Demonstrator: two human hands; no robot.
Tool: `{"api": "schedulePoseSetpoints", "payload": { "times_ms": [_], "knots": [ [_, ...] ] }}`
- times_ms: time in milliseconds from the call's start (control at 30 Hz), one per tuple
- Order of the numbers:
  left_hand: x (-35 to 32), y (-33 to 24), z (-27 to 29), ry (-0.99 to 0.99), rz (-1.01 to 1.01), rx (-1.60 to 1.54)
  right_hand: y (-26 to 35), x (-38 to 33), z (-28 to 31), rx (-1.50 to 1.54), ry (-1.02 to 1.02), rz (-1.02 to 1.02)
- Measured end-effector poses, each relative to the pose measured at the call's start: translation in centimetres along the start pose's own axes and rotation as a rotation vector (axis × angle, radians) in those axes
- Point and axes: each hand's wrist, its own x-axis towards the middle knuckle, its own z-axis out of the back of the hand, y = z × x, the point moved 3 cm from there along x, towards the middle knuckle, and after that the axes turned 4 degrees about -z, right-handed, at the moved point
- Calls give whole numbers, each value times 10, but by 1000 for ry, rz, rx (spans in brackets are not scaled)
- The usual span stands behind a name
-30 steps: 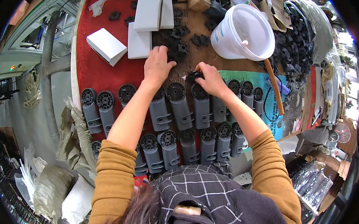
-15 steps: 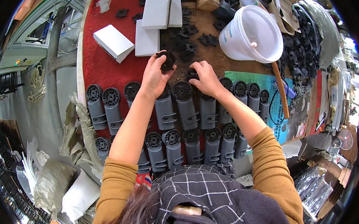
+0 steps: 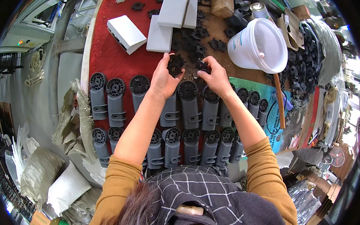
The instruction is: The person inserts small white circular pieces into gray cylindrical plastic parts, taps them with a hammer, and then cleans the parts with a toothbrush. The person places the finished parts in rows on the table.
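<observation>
Three plain white boxes lie on the red cloth at the bench's far end: one box [image 3: 126, 33] tilted at left, a flat box [image 3: 159, 39] beside it, a third box [image 3: 172, 9] above. A white bucket [image 3: 258, 44] at right bears a small blue label [image 3: 238, 41].

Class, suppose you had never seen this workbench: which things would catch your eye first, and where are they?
Two rows of grey plastic housings with round black ends lie across the red table in front of the person. Above them, the left hand holds up a black toothed disc, and the right hand pinches a smaller black part. A big white bucket stands upper right, white boxes upper left.
</observation>
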Motion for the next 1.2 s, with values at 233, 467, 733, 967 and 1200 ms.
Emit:
{"api": "schedulePoseSetpoints", "payload": {
  "times_ms": [233,467,733,967,1200],
  "knots": [
    [-6,14,-6,37,100,-106,46,-24,-15,185,-22,106],
    [-24,14,-2,-189,213,-327,3,47,-7,-510,-535,286],
    [-37,4,3,-199,146,-272,-25,64,-9,-357,-310,208],
    [-45,15,1,-132,121,-263,49,-50,-11,286,-70,316],
    [-85,9,-23,97,71,-247,100,-93,-14,-170,-195,434]
  ]
}}
